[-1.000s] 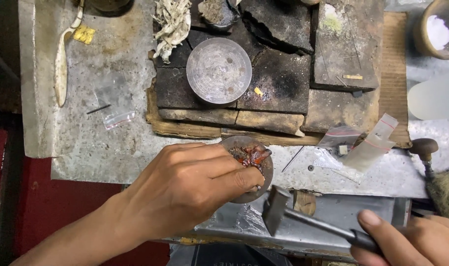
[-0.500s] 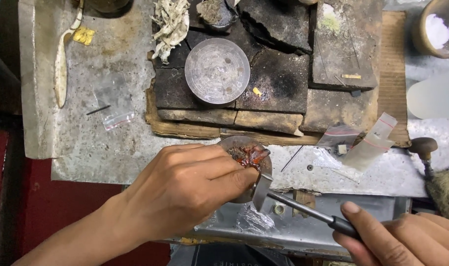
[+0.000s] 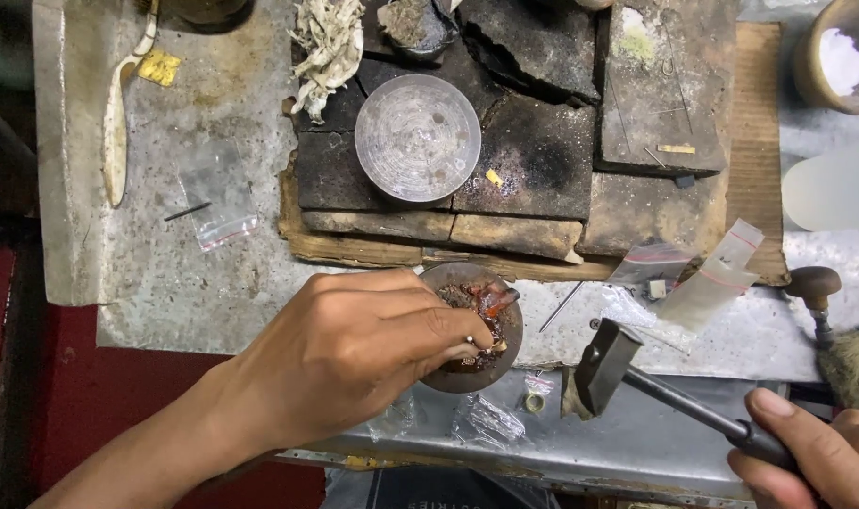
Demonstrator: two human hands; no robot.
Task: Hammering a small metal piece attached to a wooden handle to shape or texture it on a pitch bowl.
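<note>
The right hand (image 3: 816,452), closed on the small hammer (image 3: 604,363), has drawn back from the round block (image 3: 472,325); the left hand (image 3: 354,353) keeps pinching a small piece on it

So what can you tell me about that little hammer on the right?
The hammer is small, with a dark, worn metal head and a thin dark handle. The right hand grips the handle's end at the lower right. Its head hangs over the bench edge, right of the round block under the left hand, touching nothing visible.

One head camera looks steeply down, close over the bench (image 3: 165,273), with both hands at the lower edge.
</note>
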